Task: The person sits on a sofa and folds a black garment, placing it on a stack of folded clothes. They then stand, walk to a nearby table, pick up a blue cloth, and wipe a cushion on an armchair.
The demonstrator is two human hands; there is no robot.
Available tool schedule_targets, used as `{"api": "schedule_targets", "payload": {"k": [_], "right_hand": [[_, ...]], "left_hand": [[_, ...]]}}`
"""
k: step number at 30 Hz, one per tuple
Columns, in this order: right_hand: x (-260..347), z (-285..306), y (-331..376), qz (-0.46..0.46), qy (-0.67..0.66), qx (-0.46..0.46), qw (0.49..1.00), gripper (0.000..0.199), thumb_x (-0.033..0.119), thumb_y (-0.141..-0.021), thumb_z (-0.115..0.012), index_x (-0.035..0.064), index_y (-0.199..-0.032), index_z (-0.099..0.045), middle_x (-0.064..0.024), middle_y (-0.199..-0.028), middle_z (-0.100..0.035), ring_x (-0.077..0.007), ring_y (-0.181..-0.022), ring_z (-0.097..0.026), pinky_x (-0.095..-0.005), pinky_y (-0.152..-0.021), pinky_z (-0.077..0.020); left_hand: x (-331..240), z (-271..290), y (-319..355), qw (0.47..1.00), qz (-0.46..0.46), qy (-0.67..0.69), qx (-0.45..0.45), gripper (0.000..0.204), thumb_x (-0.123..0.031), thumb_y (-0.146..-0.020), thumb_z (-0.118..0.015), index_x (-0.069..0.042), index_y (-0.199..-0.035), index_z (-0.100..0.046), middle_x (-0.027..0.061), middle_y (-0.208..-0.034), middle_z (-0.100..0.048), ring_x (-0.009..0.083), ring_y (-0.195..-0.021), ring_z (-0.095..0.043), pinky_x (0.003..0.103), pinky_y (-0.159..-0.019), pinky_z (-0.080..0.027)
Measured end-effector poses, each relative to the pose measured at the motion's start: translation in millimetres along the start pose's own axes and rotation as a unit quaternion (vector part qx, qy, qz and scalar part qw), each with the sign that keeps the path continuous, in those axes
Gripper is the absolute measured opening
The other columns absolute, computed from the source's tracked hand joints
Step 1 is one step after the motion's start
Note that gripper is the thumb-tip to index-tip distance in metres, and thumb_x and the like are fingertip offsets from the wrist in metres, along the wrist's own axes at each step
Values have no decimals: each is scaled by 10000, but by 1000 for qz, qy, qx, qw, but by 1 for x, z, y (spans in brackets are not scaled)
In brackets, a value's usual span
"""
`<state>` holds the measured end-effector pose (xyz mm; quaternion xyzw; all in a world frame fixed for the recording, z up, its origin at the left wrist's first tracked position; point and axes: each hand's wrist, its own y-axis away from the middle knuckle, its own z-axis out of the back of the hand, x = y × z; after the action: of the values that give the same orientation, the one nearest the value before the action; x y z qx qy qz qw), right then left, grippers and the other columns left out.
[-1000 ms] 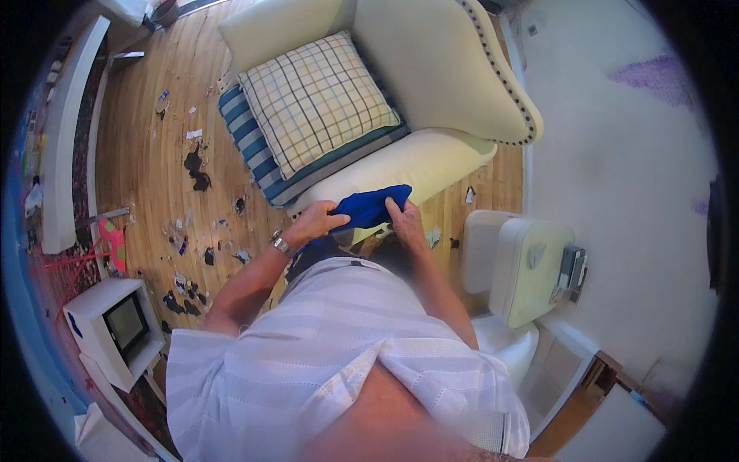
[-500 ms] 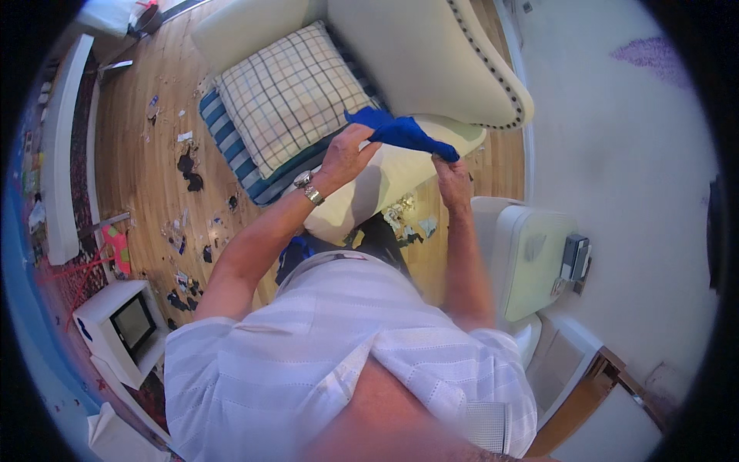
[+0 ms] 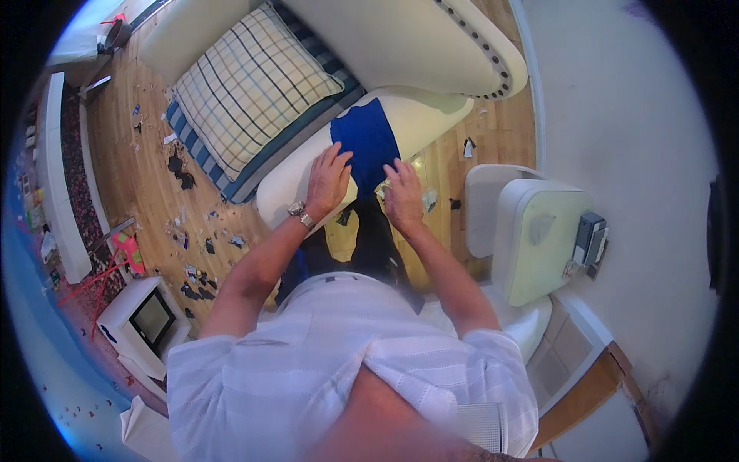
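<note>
A blue cloth [image 3: 365, 145] lies spread over the cream sofa arm [image 3: 431, 123], its near end hanging down toward my legs. My left hand [image 3: 329, 182], with a metal-band watch [image 3: 301, 215] on its wrist, is open at the cloth's left edge. At the lower right edge of the cloth, my right hand [image 3: 402, 194] is open with its fingers apart. Both sets of fingertips are at or just above the fabric; whether they press on it I cannot tell.
A checked cushion [image 3: 254, 88] rests on the striped sofa seat [image 3: 206, 150]. Dark scraps [image 3: 182, 171] litter the wooden floor [image 3: 142, 223]. To the right stands a pale rounded cabinet [image 3: 539, 239] by the wall. A white box with a dark window [image 3: 148, 319] sits at the left.
The cloth, held up bunched between both hands before, now lies flat over the sofa arm. Both hands have let go and come nearer to me, and the view has shifted slightly.
</note>
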<state>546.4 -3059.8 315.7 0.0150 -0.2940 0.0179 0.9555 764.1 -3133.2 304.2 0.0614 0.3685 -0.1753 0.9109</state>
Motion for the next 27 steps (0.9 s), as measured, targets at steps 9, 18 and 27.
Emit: {"api": "schedule_targets", "payload": {"k": [9,18,27], "right_hand": [[-42,-51,-61,140,13,13,990,716,137,-829,-757,37,-1468,-451,-177,-1538,-444,-398,-1457,-381,-566,-1203,-277],[-106,-15,-133,98,88,-46,990,664,234,-821,-753,98,-1423,-509,-149,-1502,-474,-385,-1445,-377,-609,-1197,-247],[-88,-36,-136,113,155,-7,981,657,327,-862,-719,130,-1456,-519,-185,-1554,-397,-399,-1479,-312,-615,-1211,-198]], "left_hand": [[44,-76,-72,996,32,-84,10,512,-313,-1011,-575,-32,-1437,-533,255,-1500,-499,419,-1399,-452,498,-1171,-348],[5,-126,-166,997,60,-51,-10,553,-352,-1006,-545,-115,-1499,-465,293,-1430,-535,484,-1216,-563,546,-1052,-437],[38,-106,-144,994,68,-42,74,476,-348,-1063,-441,-64,-1438,-516,288,-1441,-537,444,-1346,-505,517,-1152,-383]]}}
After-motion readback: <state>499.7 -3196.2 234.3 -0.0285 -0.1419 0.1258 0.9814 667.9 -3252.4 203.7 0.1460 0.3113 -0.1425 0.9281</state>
